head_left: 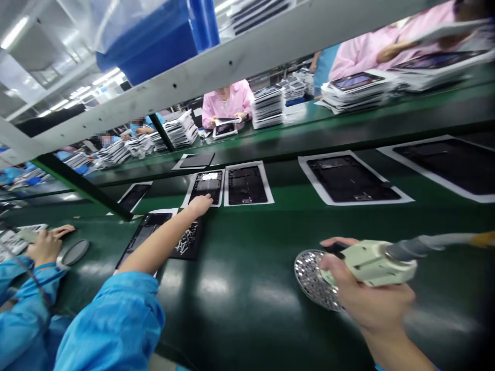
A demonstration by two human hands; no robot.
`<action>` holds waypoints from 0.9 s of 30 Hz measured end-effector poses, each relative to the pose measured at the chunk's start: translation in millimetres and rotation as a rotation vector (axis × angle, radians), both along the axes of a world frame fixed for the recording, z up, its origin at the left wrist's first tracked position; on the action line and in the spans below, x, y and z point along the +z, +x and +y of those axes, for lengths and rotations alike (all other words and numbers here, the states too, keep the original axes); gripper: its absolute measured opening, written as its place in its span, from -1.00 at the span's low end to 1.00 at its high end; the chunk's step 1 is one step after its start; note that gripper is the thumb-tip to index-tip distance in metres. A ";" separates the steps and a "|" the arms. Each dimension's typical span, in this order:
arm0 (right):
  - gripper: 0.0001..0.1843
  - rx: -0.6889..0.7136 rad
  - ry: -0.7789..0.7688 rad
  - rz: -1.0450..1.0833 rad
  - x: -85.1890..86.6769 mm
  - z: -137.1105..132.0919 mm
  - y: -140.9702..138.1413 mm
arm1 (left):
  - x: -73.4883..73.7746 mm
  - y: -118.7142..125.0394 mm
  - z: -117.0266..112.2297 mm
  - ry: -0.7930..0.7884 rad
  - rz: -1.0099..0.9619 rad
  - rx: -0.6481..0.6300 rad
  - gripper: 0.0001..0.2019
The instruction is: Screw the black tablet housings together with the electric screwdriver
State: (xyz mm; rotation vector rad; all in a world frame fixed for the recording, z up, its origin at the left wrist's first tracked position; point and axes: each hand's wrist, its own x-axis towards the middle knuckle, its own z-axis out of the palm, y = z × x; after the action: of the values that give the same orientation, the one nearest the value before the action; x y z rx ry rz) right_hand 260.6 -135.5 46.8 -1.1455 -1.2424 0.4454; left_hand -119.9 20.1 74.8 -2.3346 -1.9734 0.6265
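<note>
My right hand (pixel 371 299) is wrapped round a pale green, corded electric screwdriver (pixel 375 263). The tool's front end is over a round metal dish (pixel 315 275) full of small shiny pieces, probably screws; its tip is hidden. My left hand (pixel 200 204) reaches far forward, fingers bunched at the near edge of a dark tablet housing (pixel 209 185) on a white sheet. Right beside that lies another tablet housing (pixel 247 184). Under my left forearm are a partly hidden tablet housing (pixel 145 232) and a black tray (pixel 187 242) of small silvery parts.
More tablet housings (pixel 351 178) on white sheets line the green bench (pixel 247 288). A green post (pixel 85 185) and white overhead beam (pixel 174 85) cross the view. A co-worker's hand (pixel 46 247) is at left. People in pink work behind stacks of tablets (pixel 267 108).
</note>
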 end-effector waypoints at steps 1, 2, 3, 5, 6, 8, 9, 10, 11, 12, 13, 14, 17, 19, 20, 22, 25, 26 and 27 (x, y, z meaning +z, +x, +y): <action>-0.84 0.000 0.006 0.002 -1.7 2.1 0.0 | 0.5 0.0 -1.3 0.012 0.015 -0.002 -0.64; -0.85 0.005 0.011 0.002 -3.2 4.1 -0.2 | 2.6 0.0 -2.7 0.023 0.027 -0.005 -0.66; -0.86 0.006 0.018 0.004 -4.4 5.8 -0.6 | 6.2 0.5 -4.4 0.034 0.035 -0.012 -0.68; -0.84 -0.003 0.029 0.014 -5.7 8.5 -1.8 | 17.4 4.1 -10.3 0.066 0.043 -0.036 -0.70; -0.82 -0.010 0.026 0.023 -5.7 9.4 -2.5 | 24.4 7.8 -15.2 0.087 0.042 -0.054 -0.70; -0.79 -0.017 0.006 0.039 -4.5 10.7 -3.9 | 38.8 19.5 -30.6 0.133 0.033 -0.104 -0.71; -0.79 -0.019 -0.006 0.045 -3.6 11.0 -4.5 | 45.0 27.2 -41.9 0.150 0.026 -0.136 -0.73; -0.80 -0.018 -0.018 0.051 -2.5 11.3 -5.0 | 50.1 36.1 -55.7 0.157 0.016 -0.173 -0.74; -0.81 -0.019 -0.025 0.058 -1.6 11.3 -5.4 | 53.6 45.7 -72.0 0.154 0.005 -0.210 -0.76; -0.81 -0.021 -0.029 0.065 -0.8 11.3 -5.6 | 55.2 55.9 -90.3 0.138 -0.010 -0.248 -0.78; -0.81 -0.024 -0.035 0.073 -0.3 11.2 -5.9 | 54.9 66.4 -110.2 0.113 -0.027 -0.280 -0.80; -0.80 -0.023 -0.040 0.080 0.0 11.1 -6.0 | 52.8 77.1 -131.1 0.085 -0.043 -0.303 -0.81; -0.75 -0.005 -0.042 0.101 -0.5 10.9 -6.6 | 37.4 108.5 -193.2 -0.023 -0.111 -0.427 -0.88; -0.73 0.005 -0.033 0.106 -1.3 11.0 -7.2 | 22.4 127.4 -229.7 -0.087 -0.162 -0.530 -0.94; -0.73 0.008 -0.026 0.106 -1.6 11.3 -7.6 | 14.3 135.9 -245.7 -0.111 -0.189 -0.576 -0.95; -0.72 0.011 -0.014 0.112 -2.3 11.9 -8.4 | -1.8 149.9 -272.3 -0.130 -0.246 -0.658 -0.94; -0.72 0.019 -0.011 0.139 -2.8 12.8 -9.5 | -23.3 163.0 -297.5 -0.121 -0.333 -0.760 -0.86; -0.71 0.021 -0.014 0.151 -2.9 13.0 -9.8 | -29.1 165.3 -302.2 -0.116 -0.355 -0.784 -0.84; -0.71 0.022 -0.018 0.163 -3.0 13.1 -10.0 | -34.0 166.8 -305.2 -0.112 -0.372 -0.800 -0.83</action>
State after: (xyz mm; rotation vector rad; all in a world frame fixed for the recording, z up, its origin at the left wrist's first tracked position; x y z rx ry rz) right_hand 250.6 -122.4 43.8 -1.0895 -1.1118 0.5566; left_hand 46.9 -285.0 40.7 -3.1416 -0.8941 0.2514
